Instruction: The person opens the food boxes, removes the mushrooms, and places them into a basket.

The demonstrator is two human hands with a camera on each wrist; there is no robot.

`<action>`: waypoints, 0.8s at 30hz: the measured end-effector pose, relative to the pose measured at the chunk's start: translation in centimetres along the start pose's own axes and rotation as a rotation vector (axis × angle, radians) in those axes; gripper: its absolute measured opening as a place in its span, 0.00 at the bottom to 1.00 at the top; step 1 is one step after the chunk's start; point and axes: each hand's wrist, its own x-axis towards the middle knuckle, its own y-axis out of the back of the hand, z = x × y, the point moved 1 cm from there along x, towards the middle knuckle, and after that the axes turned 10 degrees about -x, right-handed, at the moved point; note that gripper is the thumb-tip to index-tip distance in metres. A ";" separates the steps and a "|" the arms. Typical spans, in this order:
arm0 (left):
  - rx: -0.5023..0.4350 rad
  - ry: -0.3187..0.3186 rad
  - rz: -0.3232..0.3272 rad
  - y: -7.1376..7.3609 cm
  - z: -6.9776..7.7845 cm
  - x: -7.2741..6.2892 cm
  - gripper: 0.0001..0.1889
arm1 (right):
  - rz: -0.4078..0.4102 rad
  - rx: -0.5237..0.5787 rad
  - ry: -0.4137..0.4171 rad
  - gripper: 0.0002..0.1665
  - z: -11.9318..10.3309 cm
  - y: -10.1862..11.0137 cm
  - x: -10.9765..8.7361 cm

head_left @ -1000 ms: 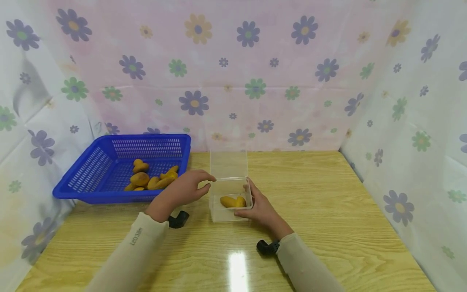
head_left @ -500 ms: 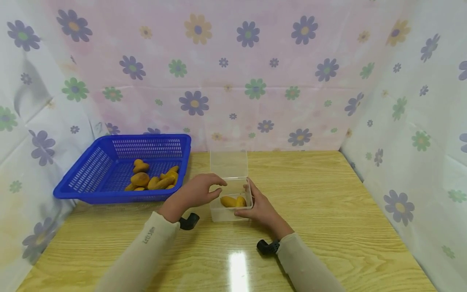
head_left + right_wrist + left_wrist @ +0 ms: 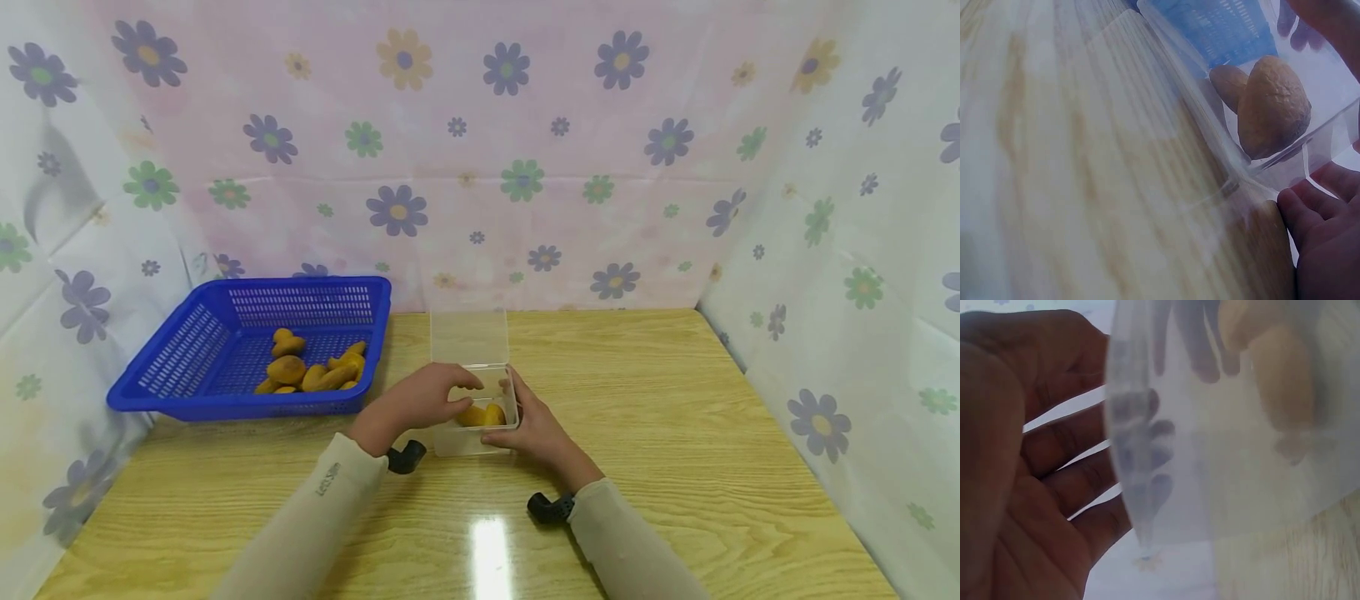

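Observation:
A clear plastic box (image 3: 459, 443) stands on the table, its hinged lid (image 3: 469, 337) raised at the back. Two yellow mango-like fruits (image 3: 493, 415) lie inside; the right wrist view shows wrinkled skin on the nearer fruit (image 3: 1274, 109). My right hand (image 3: 538, 429) grips the box's right side, thumb at the front and fingers toward the back. My left hand (image 3: 423, 396) is over the box's left side, fingers loosely bent and holding nothing. It partly covers the left fruit in the head view. Through the cloudy plastic, the left wrist view shows its fingertips (image 3: 1160, 456).
A blue perforated basket (image 3: 251, 406) with several more yellow fruits (image 3: 287, 369) stands at the table's left. Flowered cloth hangs behind and on both sides of the wooden table (image 3: 660, 433). Black wrist cameras (image 3: 550, 508) stick out below the hands.
My left hand has moved right, from the box's back left edge to over its opening, near the fruits. The right hand and the box have stayed put.

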 end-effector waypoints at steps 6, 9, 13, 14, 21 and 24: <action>-0.048 0.017 -0.045 -0.5 0.1 0.5 0.17 | -0.008 0.001 0.013 0.70 0.1 -0.1 0.0; -0.058 0.013 -0.064 -0.9 0.1 0.9 0.18 | -0.008 0.008 0.014 0.69 0.1 -0.1 -0.1; -0.056 0.017 -0.092 -1.1 0.1 1.3 0.18 | -0.009 0.024 0.012 0.68 0.1 -0.1 -0.1; -0.053 0.023 -0.099 -1.1 0.1 1.4 0.18 | -0.010 0.027 0.012 0.68 0.2 -0.1 -0.1; -0.041 0.057 -0.137 -1.3 0.1 2.3 0.19 | -0.013 0.016 0.012 0.69 0.1 0.0 -0.1; -0.019 0.063 -0.147 -1.4 0.1 2.6 0.18 | -0.014 0.012 0.015 0.69 0.1 0.0 -0.1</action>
